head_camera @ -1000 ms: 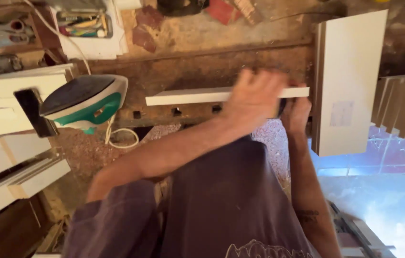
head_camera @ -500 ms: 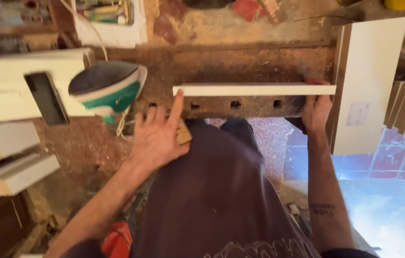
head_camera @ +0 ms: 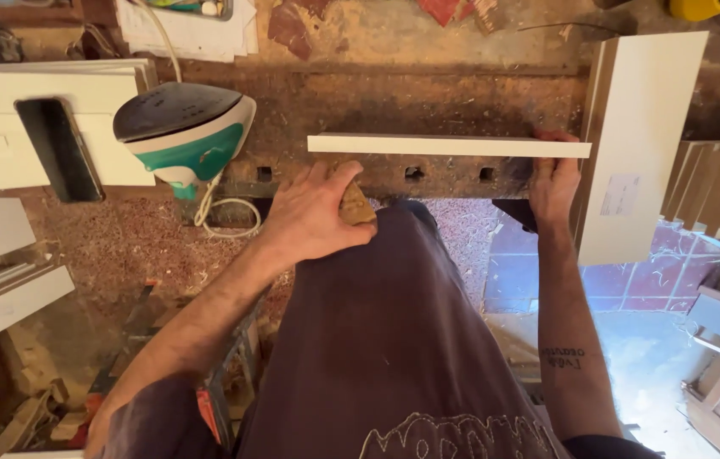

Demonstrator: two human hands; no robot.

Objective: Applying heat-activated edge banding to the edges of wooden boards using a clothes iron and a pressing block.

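A long white board (head_camera: 449, 145) lies edge-up across a worn, dusty wooden workbench (head_camera: 428, 98). My right hand (head_camera: 553, 181) grips the board's right end from below. My left hand (head_camera: 317, 212) is just below the board's left part, closed around a small tan block (head_camera: 356, 206) that looks like a sanding block. The block sits against my dark shirt, a little apart from the board.
A white and green clothes iron (head_camera: 186, 132) rests face-up on the bench at the left, its cord (head_camera: 224, 212) trailing down. White panels (head_camera: 3, 127) are stacked at the left, a tall white panel (head_camera: 644, 144) leans at the right. Sawdust covers the floor.
My left hand came off the board, dropped to the bench edge with fingers spread, and now holds the tan block. My right hand stays on the board's right end.
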